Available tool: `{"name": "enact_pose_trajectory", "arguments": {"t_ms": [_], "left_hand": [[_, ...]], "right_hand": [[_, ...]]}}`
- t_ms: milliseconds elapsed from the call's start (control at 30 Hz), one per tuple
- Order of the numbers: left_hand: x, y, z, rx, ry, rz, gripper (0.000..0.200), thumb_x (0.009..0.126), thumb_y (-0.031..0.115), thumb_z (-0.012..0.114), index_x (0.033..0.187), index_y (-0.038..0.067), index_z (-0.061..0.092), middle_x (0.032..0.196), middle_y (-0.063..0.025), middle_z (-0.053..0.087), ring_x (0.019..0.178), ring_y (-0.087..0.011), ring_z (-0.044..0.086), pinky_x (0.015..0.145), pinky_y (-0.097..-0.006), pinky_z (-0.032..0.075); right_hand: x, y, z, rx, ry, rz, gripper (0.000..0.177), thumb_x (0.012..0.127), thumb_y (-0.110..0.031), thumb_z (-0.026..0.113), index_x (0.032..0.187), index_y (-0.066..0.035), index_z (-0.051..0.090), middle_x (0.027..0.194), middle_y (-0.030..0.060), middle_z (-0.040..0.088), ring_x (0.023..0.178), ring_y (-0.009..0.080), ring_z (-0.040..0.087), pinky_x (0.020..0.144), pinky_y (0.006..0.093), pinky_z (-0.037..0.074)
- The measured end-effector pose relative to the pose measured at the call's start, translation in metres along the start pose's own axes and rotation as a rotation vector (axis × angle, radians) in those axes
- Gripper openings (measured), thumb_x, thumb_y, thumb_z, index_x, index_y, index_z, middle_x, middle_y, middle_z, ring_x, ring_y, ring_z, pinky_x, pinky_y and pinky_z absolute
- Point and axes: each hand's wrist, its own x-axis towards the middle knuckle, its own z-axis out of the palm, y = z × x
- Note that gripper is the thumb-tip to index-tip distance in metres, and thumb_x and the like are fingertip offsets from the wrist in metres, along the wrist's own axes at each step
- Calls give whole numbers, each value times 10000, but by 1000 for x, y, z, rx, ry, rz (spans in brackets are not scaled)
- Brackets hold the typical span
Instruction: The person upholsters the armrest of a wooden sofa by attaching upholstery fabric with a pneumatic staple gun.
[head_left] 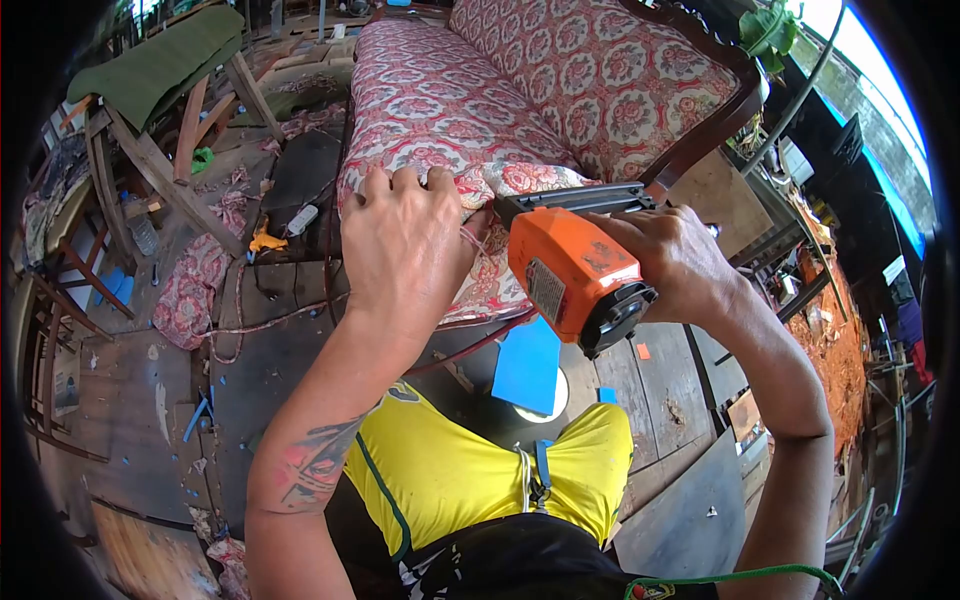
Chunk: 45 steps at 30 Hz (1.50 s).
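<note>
An upholstery workshop: bare wooden chair frames (150, 150) stand far left, floral fabric scraps (190, 290) (and blue offcuts) litter the rough plank floor (130, 400).

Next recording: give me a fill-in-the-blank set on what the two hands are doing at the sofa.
1. The right hand grips a staple gun with a body coloured ____.
2. The left hand clutches the edge of the ____-patterned fabric.
3. On the floor below the tool lies a flat sheet coloured ____.

Missing words: orange; floral; blue.
</note>
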Motion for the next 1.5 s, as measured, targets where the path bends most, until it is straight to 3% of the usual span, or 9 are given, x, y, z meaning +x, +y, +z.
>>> {"name": "enact_pose_trajectory", "arguments": {"t_ms": [67, 167, 233, 267, 400, 533, 733, 1200, 1500], "left_hand": [[1, 2, -5, -5, -24, 8, 498, 731, 419, 803, 1069, 64, 714, 916, -106, 678, 883, -268, 639, 724, -403, 528], [3, 4, -8, -44, 110, 92, 506, 778, 372, 762, 1206, 116, 673, 1077, -84, 662, 991, -247, 607, 879, -408, 501], [3, -2, 1, 170, 163, 495, 497, 832, 305, 704, 1305, 175, 625, 1215, -45, 623, 1084, -229, 568, 1024, -433, 429], [1, 1, 2, 164, 111, 501, 451, 867, 239, 650, 1309, 151, 624, 1242, -23, 632, 1113, -230, 573, 1073, -467, 397], [-1, 6, 4, 198, 102, 593, 442, 874, 148, 597, 1303, 41, 608, 1234, -70, 644, 1122, -254, 588, 1041, -467, 432], [-12, 14, 20, 153, 207, 554, 422, 868, 97, 590, 1282, 16, 611, 1206, -148, 646, 1093, -288, 619, 949, -408, 500], [-15, 7, 29, 164, 214, 587, 417, 894, 105, 557, 1289, -20, 595, 1260, -179, 630, 1134, -314, 611, 984, -427, 483], [-22, 2, 35, 119, 310, 578, 327, 903, 128, 583, 1204, 25, 662, 1225, -179, 647, 1188, -359, 603, 1075, -512, 434], [-26, -1, 39, 94, 353, 548, 278, 900, 125, 583, 1131, 51, 718, 1253, -165, 640, 1234, -375, 580, 1090, -533, 412]], "right_hand": [[-4, 1, 4, 35, 36, -11, 620, 634, -239, 790, 1217, -102, 631, 827, 107, 709, 747, 288, 703, 655, 392, 552], [-22, -1, 7, 89, 50, -11, 536, 664, -230, 782, 1161, -93, 634, 721, 73, 658, 676, 281, 675, 593, 402, 522], [-38, 2, 16, 113, 76, 9, 540, 664, -226, 781, 1165, -89, 631, 706, 59, 649, 662, 279, 669, 577, 393, 514], [-47, 2, 19, 127, 94, 15, 540, 664, -226, 781, 1165, -89, 631, 706, 59, 649, 662, 279, 669, 577, 393, 514], [-75, 7, 33, 193, 56, 116, 581, 667, -221, 778, 1208, -80, 619, 731, 60, 655, 687, 269, 674, 584, 392, 515], [-88, 12, 41, 234, 68, 144, 636, 670, -212, 774, 1264, -68, 600, 800, 86, 682, 738, 273, 687, 620, 400, 531], [-88, 18, 39, 206, 36, 152, 620, 673, -217, 773, 1248, -59, 604, 772, 84, 677, 716, 273, 686, 599, 406, 520], [-44, 22, 33, 104, 273, -84, 519, 724, -202, 739, 1190, -26, 594, 749, 92, 662, 694, 271, 684, 592, 392, 530], [-22, 19, 32, 77, 222, -100, 512, 711, -195, 743, 1178, -43, 600, 753, 97, 669, 695, 274, 687, 599, 395, 535]]}}
